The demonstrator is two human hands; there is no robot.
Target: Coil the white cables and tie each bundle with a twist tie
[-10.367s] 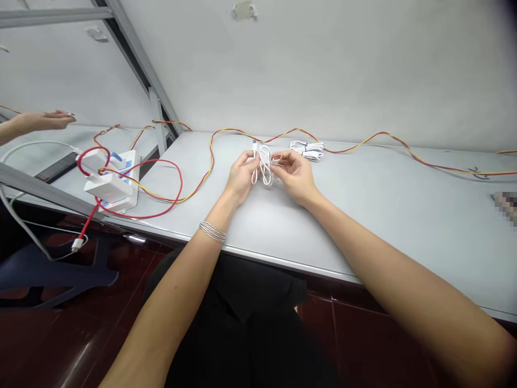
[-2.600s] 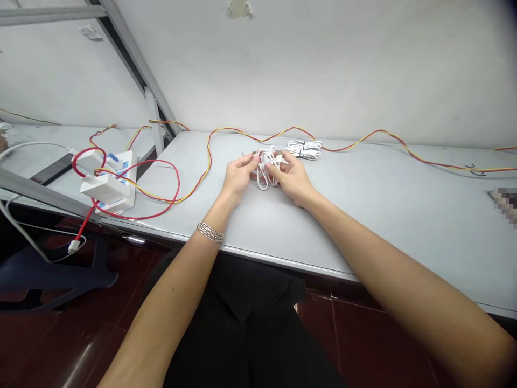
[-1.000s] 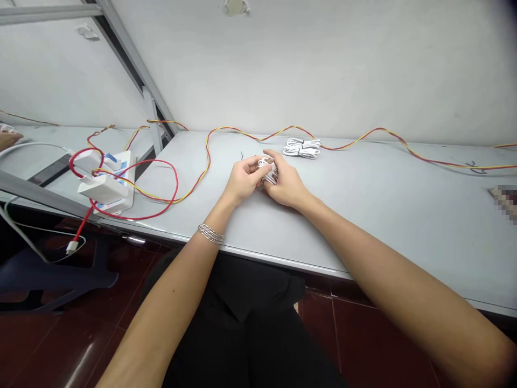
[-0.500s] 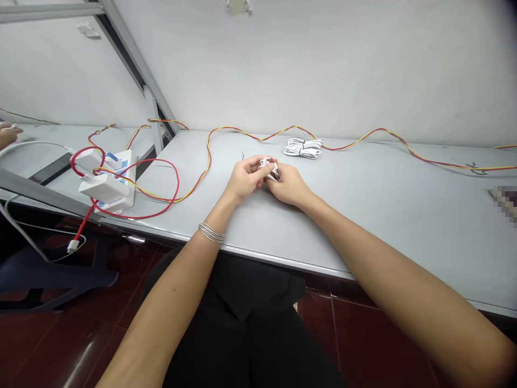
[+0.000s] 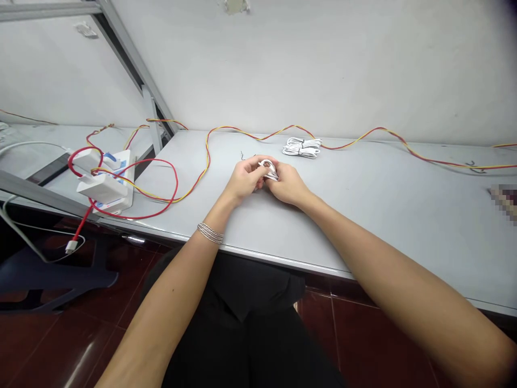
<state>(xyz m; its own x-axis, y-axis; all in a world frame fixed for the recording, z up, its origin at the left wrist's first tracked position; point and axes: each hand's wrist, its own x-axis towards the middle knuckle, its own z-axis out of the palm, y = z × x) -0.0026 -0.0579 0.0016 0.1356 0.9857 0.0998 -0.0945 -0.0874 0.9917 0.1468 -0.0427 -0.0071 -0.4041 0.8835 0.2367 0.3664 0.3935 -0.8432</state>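
Close together above the grey table point(image 5: 363, 215), both hands grip one white cable point(image 5: 270, 169). My left hand point(image 5: 244, 180) has its thumb pressed on the cable's loops from the near side. From the right, my right hand point(image 5: 288, 183) wraps its fingers round the other end of the loops. Much of the cable is hidden inside the palms. Just behind my right hand lies a coiled white cable bundle point(image 5: 302, 147), bound with a dark tie. A thin black twist tie point(image 5: 243, 155) lies behind my left hand.
A red and yellow twisted wire point(image 5: 242, 129) runs along the table's back. To the left, white chargers point(image 5: 103, 187) sit in a power strip point(image 5: 128, 186) beside a metal frame point(image 5: 151, 116). More dark ties point(image 5: 476, 168) and a blurred object point(image 5: 504, 199) lie at right.
Between my fingers the white cable has shifted, and one loop now shows more plainly on top. Another person's hand at the far left has gone out of view.
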